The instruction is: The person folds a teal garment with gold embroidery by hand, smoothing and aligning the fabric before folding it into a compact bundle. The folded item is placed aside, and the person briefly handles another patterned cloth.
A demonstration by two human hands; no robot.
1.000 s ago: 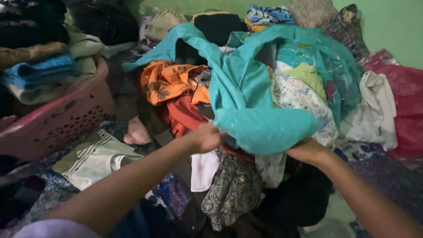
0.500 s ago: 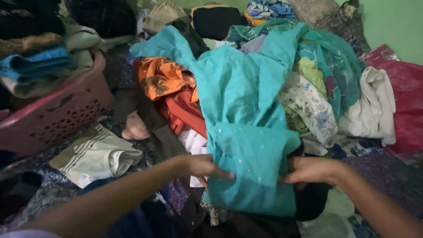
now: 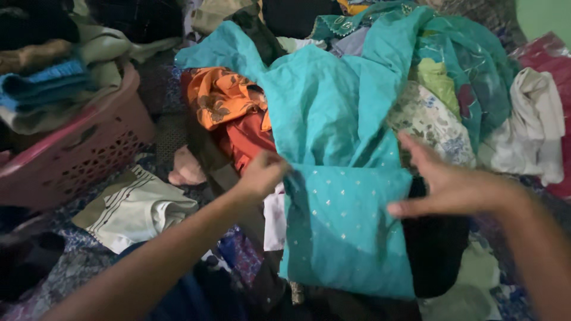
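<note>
Nearest the camera, over dark clothes, the left hand (image 3: 262, 175) pinches the left edge of a teal garment (image 3: 339, 196), while the right hand (image 3: 446, 184) hovers open-fingered just beside its right edge. Beyond, the garment runs up over a heap with an orange cloth (image 3: 223, 98). Far left, a pink basket (image 3: 77, 157) holds folded clothes.

Pink perforated laundry basket (image 3: 89, 156) at left, heaped with folded clothes, among them a blue towel (image 3: 50, 80). Near it, a cream striped garment (image 3: 134, 209) lies flat. Farther back, orange patterned cloth (image 3: 223, 98) over red fabric (image 3: 250, 139). At right, floral print cloth (image 3: 434, 125), white garment (image 3: 538, 119), green wall (image 3: 544, 18) beyond.
</note>
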